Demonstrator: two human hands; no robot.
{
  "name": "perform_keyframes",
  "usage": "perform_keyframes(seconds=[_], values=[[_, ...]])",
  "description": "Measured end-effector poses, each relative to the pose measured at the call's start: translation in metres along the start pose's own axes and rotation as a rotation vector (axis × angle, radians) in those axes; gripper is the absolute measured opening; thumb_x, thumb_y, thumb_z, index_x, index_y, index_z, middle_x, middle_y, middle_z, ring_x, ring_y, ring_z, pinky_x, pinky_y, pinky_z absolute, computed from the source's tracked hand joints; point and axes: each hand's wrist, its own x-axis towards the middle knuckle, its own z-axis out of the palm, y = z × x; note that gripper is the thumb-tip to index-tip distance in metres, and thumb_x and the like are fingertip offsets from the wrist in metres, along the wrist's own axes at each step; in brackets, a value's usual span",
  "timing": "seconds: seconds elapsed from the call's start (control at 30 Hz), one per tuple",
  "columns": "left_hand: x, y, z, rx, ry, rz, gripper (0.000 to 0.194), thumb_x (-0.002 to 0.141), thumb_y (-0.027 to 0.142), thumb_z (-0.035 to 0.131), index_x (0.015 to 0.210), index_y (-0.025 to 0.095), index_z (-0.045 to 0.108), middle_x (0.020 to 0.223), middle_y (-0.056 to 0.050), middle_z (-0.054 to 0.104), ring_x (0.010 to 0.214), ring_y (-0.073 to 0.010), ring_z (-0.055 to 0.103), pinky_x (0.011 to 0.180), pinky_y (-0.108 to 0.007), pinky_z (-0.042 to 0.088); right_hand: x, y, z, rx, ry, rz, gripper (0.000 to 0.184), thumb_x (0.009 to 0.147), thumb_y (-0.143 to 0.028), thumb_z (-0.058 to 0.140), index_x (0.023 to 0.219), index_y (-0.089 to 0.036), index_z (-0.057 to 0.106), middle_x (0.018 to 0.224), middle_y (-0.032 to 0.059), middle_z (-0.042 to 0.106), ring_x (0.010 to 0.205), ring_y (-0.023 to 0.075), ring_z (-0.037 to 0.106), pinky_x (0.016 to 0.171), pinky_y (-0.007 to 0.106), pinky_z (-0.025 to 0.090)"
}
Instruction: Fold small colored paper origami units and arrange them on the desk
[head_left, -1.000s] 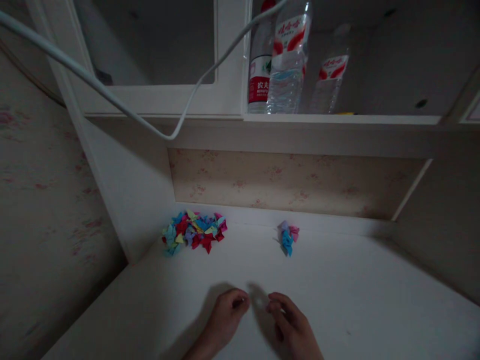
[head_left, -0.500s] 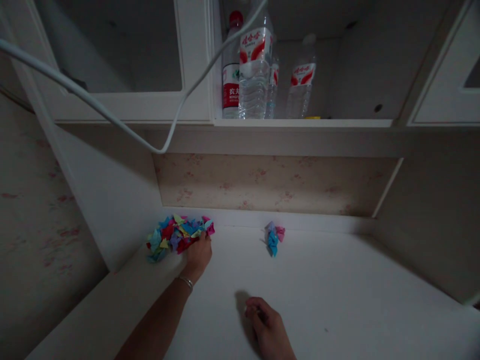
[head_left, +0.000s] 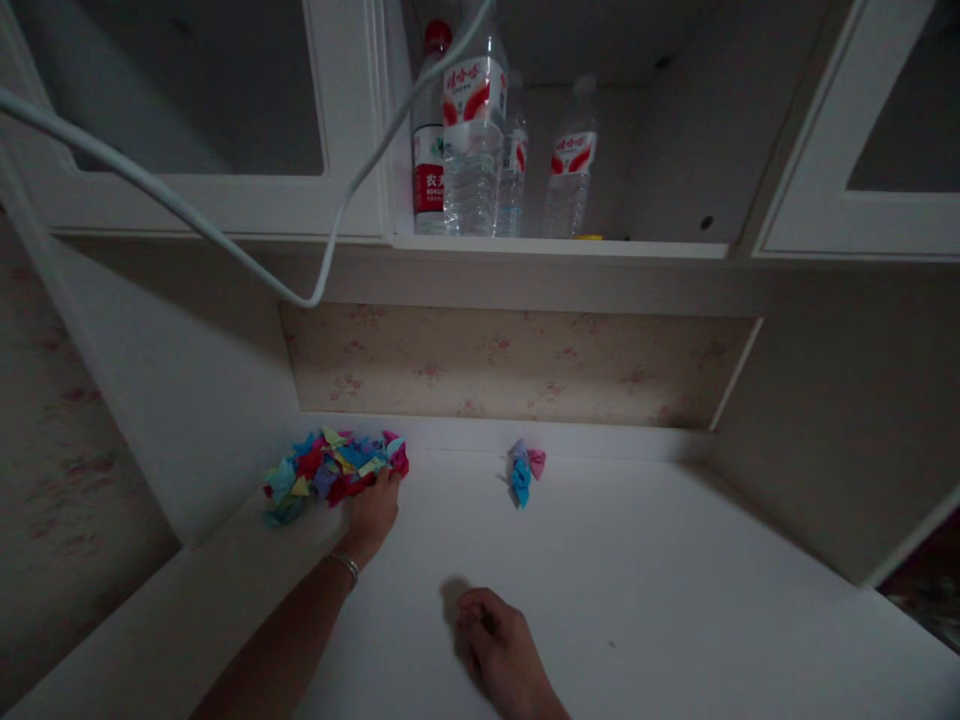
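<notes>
My left hand [head_left: 373,508] reaches to the right end of a heap of crumpled, twisted paper pieces [head_left: 322,470] in many colours, at the back left of the white tabletop. Its fingers stretch forward and touch the heap's front edge; their tips are partly hidden among the papers. A bracelet circles that wrist. Nearer to me, my right hand [head_left: 501,645] is held over the tabletop with its fingers curled in and thumb against them. What it holds, if anything, cannot be made out. Beyond it lies a small group of twisted papers [head_left: 521,480], blue, pink and pale purple.
Above the white tabletop [head_left: 585,560] hangs a cabinet shelf [head_left: 562,246] with several plastic bottles [head_left: 472,150]. A white cable [head_left: 225,245] dangles across the upper left. Side panels [head_left: 810,430] bound the tabletop, and a low white ledge [head_left: 622,440] runs along the back.
The view has turned slightly right, so everything sits further left in the picture. My left hand stays at the heap's right end. My right hand keeps its curled shape over the tabletop.
</notes>
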Motion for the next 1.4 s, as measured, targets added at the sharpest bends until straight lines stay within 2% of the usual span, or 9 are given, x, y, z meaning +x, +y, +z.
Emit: perform_keyframes(seconds=[0.13,0.3,0.5,0.63,0.83,1.0,1.2,1.4], values=[[0.003,-0.006,0.001,0.015,0.009,-0.027,0.039,0.089,0.012,0.028,0.119,0.013,0.053,0.120,-0.019,0.049,0.081,-0.0263,0.066,0.063,-0.038,0.055,-0.001,0.000,0.000,-0.014,-0.009,0.001,0.042,0.081,-0.058,0.055,0.081,-0.017,0.058,0.055,-0.0064,0.042,0.044,0.0068,0.035,0.040,0.019,0.026],[0.011,-0.014,0.008,0.008,-0.031,-0.025,0.033,0.088,0.014,0.034,0.110,0.012,0.059,0.116,-0.017,0.053,0.082,-0.0261,0.066,0.065,-0.039,0.054,0.000,0.001,-0.001,-0.027,-0.002,-0.012,0.038,0.081,-0.056,0.057,0.082,-0.018,0.059,0.058,-0.0051,0.045,0.046,0.0077,0.037,0.041,0.019,0.027],[0.019,-0.010,0.008,-0.018,-0.029,-0.018,0.037,0.091,0.013,0.029,0.119,0.013,0.053,0.114,-0.017,0.054,0.084,-0.0251,0.065,0.066,-0.037,0.054,0.001,0.002,-0.001,-0.024,-0.010,-0.004,0.037,0.081,-0.055,0.058,0.080,-0.017,0.058,0.058,-0.0050,0.045,0.046,0.0072,0.037,0.041,0.019,0.027],[0.023,-0.006,0.009,-0.030,-0.020,-0.006,0.037,0.091,0.014,0.032,0.123,0.017,0.050,0.115,-0.017,0.054,0.086,-0.0246,0.065,0.069,-0.036,0.053,0.002,0.005,-0.002,-0.016,-0.005,0.008,0.039,0.080,-0.057,0.058,0.081,-0.018,0.058,0.058,-0.0049,0.046,0.045,0.0074,0.038,0.040,0.019,0.027],[0.024,-0.001,0.011,-0.045,-0.033,0.019,0.040,0.091,0.009,0.027,0.114,0.018,0.059,0.113,-0.016,0.056,0.086,-0.0239,0.065,0.070,-0.035,0.052,0.003,0.005,-0.002,0.005,-0.004,0.015,0.037,0.079,-0.055,0.060,0.082,-0.017,0.059,0.058,-0.0052,0.046,0.045,0.0067,0.038,0.040,0.018,0.026],[0.023,-0.003,0.007,-0.058,-0.046,0.024,0.042,0.090,0.008,0.027,0.117,0.018,0.058,0.121,-0.017,0.055,0.086,-0.0231,0.065,0.071,-0.036,0.052,0.002,0.003,-0.001,-0.003,-0.008,0.012,0.038,0.078,-0.055,0.061,0.080,-0.017,0.059,0.056,-0.0051,0.047,0.045,0.0068,0.038,0.040,0.018,0.027],[0.025,-0.005,0.002,-0.086,-0.071,0.018,0.040,0.089,0.007,0.032,0.120,0.015,0.056,0.104,-0.016,0.066,0.092,-0.0236,0.064,0.078,-0.036,0.050,0.000,0.002,-0.001,-0.024,0.001,0.013,0.037,0.079,-0.054,0.059,0.080,-0.017,0.059,0.054,-0.0059,0.044,0.044,0.0069,0.036,0.039,0.018,0.026],[0.024,-0.003,0.005,-0.114,-0.073,-0.050,0.040,0.088,0.006,0.033,0.120,0.016,0.055,0.106,-0.015,0.066,0.091,-0.0221,0.065,0.076,-0.033,0.050,-0.001,0.001,-0.001,-0.045,-0.012,-0.019,0.034,0.082,-0.051,0.057,0.079,-0.018,0.060,0.055,-0.0045,0.046,0.045,0.0078,0.037,0.041,0.019,0.027]])
